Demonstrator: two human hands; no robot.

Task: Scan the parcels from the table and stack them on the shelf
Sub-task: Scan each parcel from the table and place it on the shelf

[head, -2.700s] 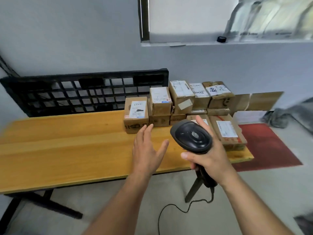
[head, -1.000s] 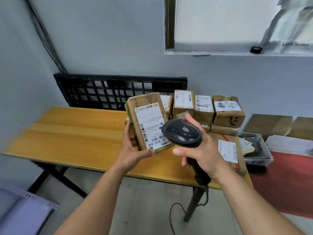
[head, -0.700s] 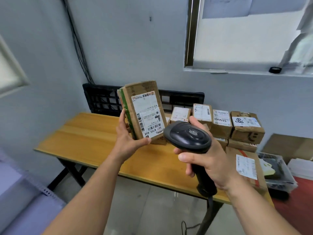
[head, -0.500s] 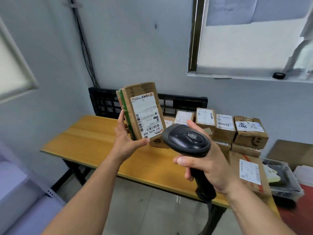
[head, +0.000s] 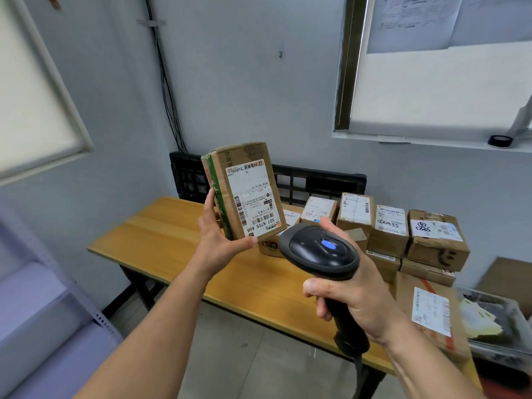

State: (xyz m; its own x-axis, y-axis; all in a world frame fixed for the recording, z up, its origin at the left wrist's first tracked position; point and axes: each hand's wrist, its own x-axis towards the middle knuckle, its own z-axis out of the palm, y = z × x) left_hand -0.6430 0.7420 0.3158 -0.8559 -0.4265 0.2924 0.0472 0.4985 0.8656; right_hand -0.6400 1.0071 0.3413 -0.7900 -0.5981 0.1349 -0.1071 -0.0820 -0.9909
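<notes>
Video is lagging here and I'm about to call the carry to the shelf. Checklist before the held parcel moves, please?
1. Grip on parcel: ok. Left hand holds it raised, thumb at its lower edge.
2. Label toward scanner: ok. Barcodes face the scanner head.
3. Scanner secured: ok. Right hand wraps its handle.
4. Scan registered: cannot tell. A blue light glows on the scanner; meaning unclear.
5. Space on shelf: cannot tell. Only a blurred corner shows, lower left.
6. Remaining parcels: ok. Stacked at the table's far right end.
</notes>
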